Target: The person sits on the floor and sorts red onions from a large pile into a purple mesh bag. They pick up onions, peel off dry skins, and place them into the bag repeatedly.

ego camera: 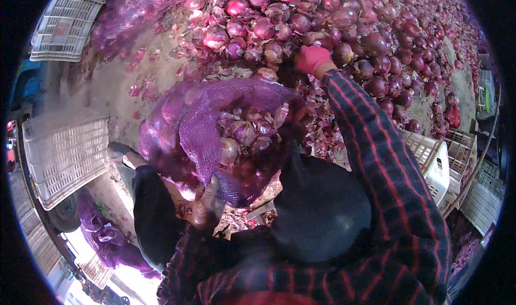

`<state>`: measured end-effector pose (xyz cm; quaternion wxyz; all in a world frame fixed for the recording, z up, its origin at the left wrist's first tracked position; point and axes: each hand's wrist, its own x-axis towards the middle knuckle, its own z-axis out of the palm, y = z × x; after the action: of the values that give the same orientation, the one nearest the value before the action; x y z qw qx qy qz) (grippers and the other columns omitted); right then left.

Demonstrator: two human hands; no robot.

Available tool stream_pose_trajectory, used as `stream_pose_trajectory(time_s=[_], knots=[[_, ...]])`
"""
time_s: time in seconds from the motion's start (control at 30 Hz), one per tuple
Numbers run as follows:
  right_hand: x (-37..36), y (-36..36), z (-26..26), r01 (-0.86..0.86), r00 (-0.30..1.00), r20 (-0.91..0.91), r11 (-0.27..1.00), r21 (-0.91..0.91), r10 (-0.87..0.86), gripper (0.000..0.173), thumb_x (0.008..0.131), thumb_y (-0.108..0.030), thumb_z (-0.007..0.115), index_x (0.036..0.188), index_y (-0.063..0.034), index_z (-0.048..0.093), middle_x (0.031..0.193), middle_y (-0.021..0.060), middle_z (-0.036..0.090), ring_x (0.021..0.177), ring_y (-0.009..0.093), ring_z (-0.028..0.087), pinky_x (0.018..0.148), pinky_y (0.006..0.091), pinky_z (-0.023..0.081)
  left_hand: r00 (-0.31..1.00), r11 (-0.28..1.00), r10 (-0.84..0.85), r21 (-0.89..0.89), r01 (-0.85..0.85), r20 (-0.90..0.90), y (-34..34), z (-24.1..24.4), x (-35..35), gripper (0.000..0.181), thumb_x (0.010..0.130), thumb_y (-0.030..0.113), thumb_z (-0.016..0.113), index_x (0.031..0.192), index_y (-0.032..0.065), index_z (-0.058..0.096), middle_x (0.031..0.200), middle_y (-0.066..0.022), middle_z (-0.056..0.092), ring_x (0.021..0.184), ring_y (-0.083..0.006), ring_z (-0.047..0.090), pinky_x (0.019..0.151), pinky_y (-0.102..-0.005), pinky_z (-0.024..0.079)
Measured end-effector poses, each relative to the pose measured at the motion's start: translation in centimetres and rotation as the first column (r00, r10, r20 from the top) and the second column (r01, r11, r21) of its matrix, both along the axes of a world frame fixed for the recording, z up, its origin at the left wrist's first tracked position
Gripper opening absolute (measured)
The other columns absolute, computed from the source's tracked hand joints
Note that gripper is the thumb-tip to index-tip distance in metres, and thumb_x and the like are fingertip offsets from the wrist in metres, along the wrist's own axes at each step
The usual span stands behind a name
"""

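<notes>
A purple mesh bag [201, 123] stands before me with its mouth open, partly filled with red onions [243, 132]. My bare left hand [205, 208] grips the near rim of the bag, thumb on the mesh. My right hand [313, 60], in a pink glove, reaches to the near edge of a large heap of red onions [377, 45]. It is against a big onion [318, 39]; its fingers are turned away from view, so whether they hold that onion is hidden. Loose onion skins [322, 131] lie beneath my right forearm.
White plastic crates stand at left [68, 160], upper left [62, 27] and right [427, 156]. Another purple mesh bag [137, 14] lies at the upper left. Purple netting [109, 236] lies at the lower left. My dark-clad knee [322, 208] is close to the bag.
</notes>
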<state>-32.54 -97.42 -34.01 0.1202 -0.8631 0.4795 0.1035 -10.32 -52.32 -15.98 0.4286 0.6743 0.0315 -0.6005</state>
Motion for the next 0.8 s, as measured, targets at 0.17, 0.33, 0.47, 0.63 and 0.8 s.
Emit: stream_pose_trajectory(time_s=[0.17,0.33,0.47,0.63,0.8], knots=[[-3.5,2.0,-0.3,0.064,0.994,0.073,0.988,0.143,-0.075,0.049,0.091,-0.046,0.058,0.113,-0.0036,0.068,0.113,0.0237,0.068,0.103,0.045,0.067,0.088,0.0516,0.055,0.942,0.956,0.213,-0.143,-0.255,-0.259,-0.3,1.4,-1.4,0.026,0.106,0.025,0.059,0.123,0.0054,0.063,0.105,0.0007,0.065,0.093,-0.0085,0.058,0.083,-0.0262,0.047],[-4.1,7.7,6.2,0.262,0.584,0.593,0.820,0.509,-0.554,0.058,0.083,-0.025,0.079,0.133,-0.0028,0.061,0.120,0.0130,0.069,0.102,0.024,0.068,0.089,0.0380,0.056,0.895,0.915,0.319,-0.147,-0.376,-0.311,0.2,2.0,-1.6,0.029,0.106,0.022,0.056,0.130,0.0075,0.060,0.113,-0.0014,0.069,0.101,-0.0138,0.064,0.090,-0.0319,0.051],[-3.6,11.7,14.7,-0.111,0.615,0.635,0.746,0.657,-0.467,0.066,0.086,-0.023,0.078,0.143,0.0001,0.052,0.132,0.0090,0.063,0.121,0.017,0.058,0.104,0.0347,0.047,0.914,0.957,0.243,-0.070,-0.280,-0.326,-0.2,2.1,-1.5,0.021,0.105,0.025,0.060,0.118,0.0088,0.063,0.100,0.0021,0.066,0.088,-0.0115,0.059,0.078,-0.0321,0.048],[1.3,8.5,13.1,-0.047,0.634,0.719,0.914,0.404,-0.285,0.041,0.098,-0.023,0.063,0.136,-0.0074,0.062,0.125,0.0106,0.067,0.115,0.020,0.063,0.102,0.0334,0.047,0.975,0.977,0.043,-0.196,-0.087,-0.218,0.6,3.6,-1.9,0.019,0.098,0.026,0.069,0.107,0.0091,0.064,0.092,0.0031,0.062,0.080,-0.0115,0.055,0.072,-0.0324,0.045],[8.6,5.4,1.3,-0.286,0.944,0.235,0.930,0.231,0.232,0.043,0.088,-0.029,0.067,0.128,-0.0145,0.067,0.125,0.0199,0.066,0.110,0.038,0.065,0.096,0.0437,0.052,0.950,0.979,0.039,-0.176,-0.098,-0.311,1.8,3.8,-1.5,0.021,0.095,0.023,0.072,0.108,0.0075,0.066,0.095,0.0020,0.063,0.088,-0.0129,0.059,0.082,-0.0312,0.047]])
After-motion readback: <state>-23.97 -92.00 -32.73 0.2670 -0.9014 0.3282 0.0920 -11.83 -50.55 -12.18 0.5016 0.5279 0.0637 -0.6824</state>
